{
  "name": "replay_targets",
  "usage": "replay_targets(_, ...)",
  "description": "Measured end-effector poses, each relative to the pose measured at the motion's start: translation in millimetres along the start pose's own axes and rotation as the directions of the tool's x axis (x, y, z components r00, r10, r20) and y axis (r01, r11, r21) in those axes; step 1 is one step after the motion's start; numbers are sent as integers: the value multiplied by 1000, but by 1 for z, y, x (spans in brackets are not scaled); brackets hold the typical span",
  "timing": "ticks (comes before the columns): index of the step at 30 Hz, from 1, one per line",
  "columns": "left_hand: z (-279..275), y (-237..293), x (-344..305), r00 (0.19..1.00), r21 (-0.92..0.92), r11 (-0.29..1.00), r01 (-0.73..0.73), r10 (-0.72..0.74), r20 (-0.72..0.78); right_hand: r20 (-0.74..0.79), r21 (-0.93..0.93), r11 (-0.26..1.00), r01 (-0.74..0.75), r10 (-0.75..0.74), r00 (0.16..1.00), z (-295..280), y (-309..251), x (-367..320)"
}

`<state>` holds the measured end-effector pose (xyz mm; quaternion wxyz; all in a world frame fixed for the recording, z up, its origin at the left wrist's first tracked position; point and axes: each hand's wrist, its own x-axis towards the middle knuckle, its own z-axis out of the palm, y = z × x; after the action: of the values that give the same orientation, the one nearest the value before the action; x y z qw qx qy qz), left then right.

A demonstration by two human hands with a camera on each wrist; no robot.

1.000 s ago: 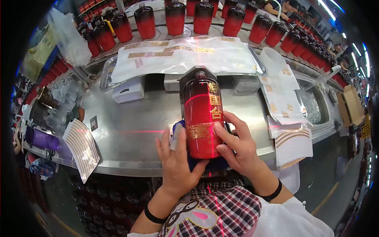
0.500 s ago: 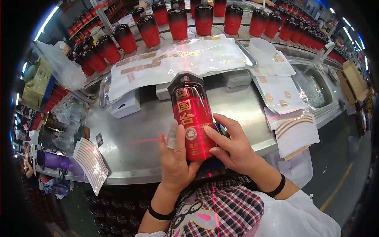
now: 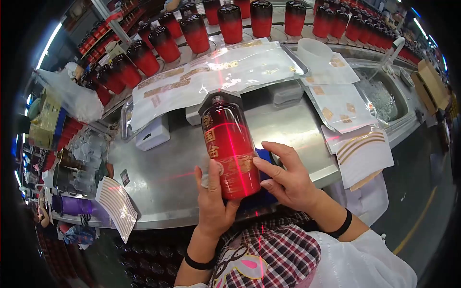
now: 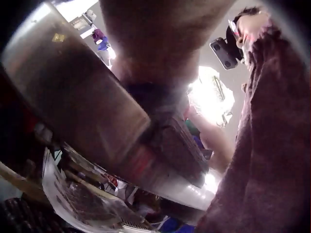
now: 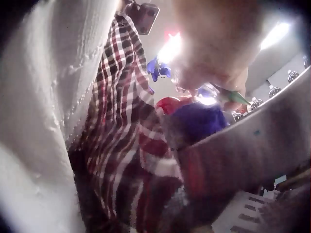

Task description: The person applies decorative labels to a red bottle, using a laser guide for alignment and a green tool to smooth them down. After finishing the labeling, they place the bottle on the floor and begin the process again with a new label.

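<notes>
A red bottle with a dark top and gold characters lies tilted on a stand, its neck against a dark angular rest. A gold strip shows across its lower body. The left hand holds the bottle's lower left side, fingers along it and thumb by the base; one finger wears a pale cover. At the lower right side, the right hand touches the bottle with its index fingertip beside the gold strip, its other fingers loosely bent. Blue material shows behind the bottle.
A metal table carries white sheets with gold stickers on a tray, and more sheets at right. Striped sheets overhang the front edge. Red bottles line the back. A sink is at far right.
The bottle has turned about its length, its gold characters moving from its right side to its left. Both hands stay beside it, and the head view has shifted.
</notes>
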<state>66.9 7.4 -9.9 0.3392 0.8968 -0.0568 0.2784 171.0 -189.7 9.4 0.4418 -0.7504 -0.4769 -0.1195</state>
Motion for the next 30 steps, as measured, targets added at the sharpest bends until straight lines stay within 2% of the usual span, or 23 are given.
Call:
replay_targets(1,1,-1,-1,999,-76,996,39,-40,-15,-11,2,1000,-5,5,1000,-1,0,0)
replay_targets(2,1,0,-1,999,-50,998,31,-31,-7,-16,32,999,-44,44,999,-2,1,-1)
replay_targets(4,-1,4,1,1000,3,1000,16,-16,7,-21,96,988,-117,120,993,0,0,-1)
replay_targets(7,-8,16,11,995,179,980,-88,80,52,-41,93,986,-139,143,989,3,-2,3)
replay_targets(10,-6,10,10,994,226,970,-93,77,77,13,28,1000,13,-14,1000,3,-8,12)
replay_targets(11,-6,10,10,994,215,972,-94,79,79,20,38,999,23,-24,1000,7,-6,10)
replay_targets(19,-4,8,9,994,211,973,-99,84,75,15,15,1000,-15,15,1000,8,1,-5)
replay_targets(25,-1,3,4,998,84,995,-50,46,49,28,-15,1000,26,-26,999,6,-6,3)
replay_targets(30,-2,4,6,996,139,987,-77,69,58,27,-17,999,42,-41,999,10,-1,2)
